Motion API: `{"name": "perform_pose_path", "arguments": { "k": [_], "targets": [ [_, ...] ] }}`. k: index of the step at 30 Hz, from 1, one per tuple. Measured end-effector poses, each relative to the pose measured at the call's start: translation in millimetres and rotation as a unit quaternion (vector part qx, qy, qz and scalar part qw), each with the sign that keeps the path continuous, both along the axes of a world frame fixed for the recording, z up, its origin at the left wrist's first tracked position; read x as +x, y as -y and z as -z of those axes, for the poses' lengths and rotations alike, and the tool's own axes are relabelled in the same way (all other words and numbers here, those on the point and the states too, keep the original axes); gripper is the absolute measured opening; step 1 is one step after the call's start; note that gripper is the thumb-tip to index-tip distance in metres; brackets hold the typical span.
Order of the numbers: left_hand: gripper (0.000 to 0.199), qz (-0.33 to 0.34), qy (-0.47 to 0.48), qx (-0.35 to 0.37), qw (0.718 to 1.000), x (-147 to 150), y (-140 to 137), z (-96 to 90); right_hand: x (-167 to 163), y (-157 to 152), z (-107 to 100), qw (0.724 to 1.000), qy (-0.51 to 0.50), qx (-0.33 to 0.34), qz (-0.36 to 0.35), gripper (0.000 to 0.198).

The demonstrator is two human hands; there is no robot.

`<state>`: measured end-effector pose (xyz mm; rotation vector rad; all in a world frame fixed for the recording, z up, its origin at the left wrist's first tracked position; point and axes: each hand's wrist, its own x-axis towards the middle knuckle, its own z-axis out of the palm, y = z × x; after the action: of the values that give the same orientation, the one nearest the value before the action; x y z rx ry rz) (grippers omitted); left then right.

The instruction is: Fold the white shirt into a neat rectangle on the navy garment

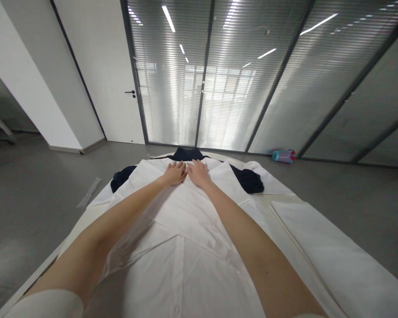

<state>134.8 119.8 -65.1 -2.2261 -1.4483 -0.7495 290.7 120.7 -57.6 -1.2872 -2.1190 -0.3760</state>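
White shirt-like fabric (189,207) lies spread in front of me, over a dark navy garment (247,179) whose parts stick out at both sides and at the far end. My left hand (174,172) rests flat on the white fabric near its far edge, fingers stretched out. Beside it, my right hand (198,172) also presses down on the fabric with spread fingers, the two hands almost touching. Neither is gripping anything visible. Nearer to me, a placket (179,269) with a button runs down the middle; whether it belongs to the same garment, I cannot tell.
A folded white sheet (338,247) lies along the right side of the table. On the grey floor are a clear plastic strip (89,193) at left and a blue and red patterned bundle (283,155) by the glass partition (225,101). A white door (119,79) stands at the back left.
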Motion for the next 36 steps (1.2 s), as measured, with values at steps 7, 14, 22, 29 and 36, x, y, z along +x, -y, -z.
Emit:
{"name": "perform_pose_path", "arguments": {
  "k": [7, 14, 22, 29, 36],
  "targets": [
    [0.057, 0.018, -0.009, -0.065, 0.998, -26, -25, 4.2, -1, -4, 13, 0.999, 0.025, -0.038, 0.002, 0.065],
    [0.047, 0.022, 0.039, -0.043, 0.998, -27, -23, 0.9, 0, -4, 14, 0.995, 0.030, -0.095, 0.006, 0.077],
    [0.052, -0.010, 0.047, 0.019, 0.999, -1, -18, -3.4, 2, -22, 2, 0.998, 0.025, -0.045, 0.029, 0.069],
    [0.057, -0.053, 0.022, -0.034, 0.998, 7, -19, 10.7, 7, -40, 1, 0.988, -0.003, -0.134, 0.080, 0.087],
    [0.061, -0.082, 0.042, -0.038, 0.995, 5, -15, 8.0, 9, -34, -2, 0.976, -0.048, -0.138, 0.160, 0.096]
  ]
}}
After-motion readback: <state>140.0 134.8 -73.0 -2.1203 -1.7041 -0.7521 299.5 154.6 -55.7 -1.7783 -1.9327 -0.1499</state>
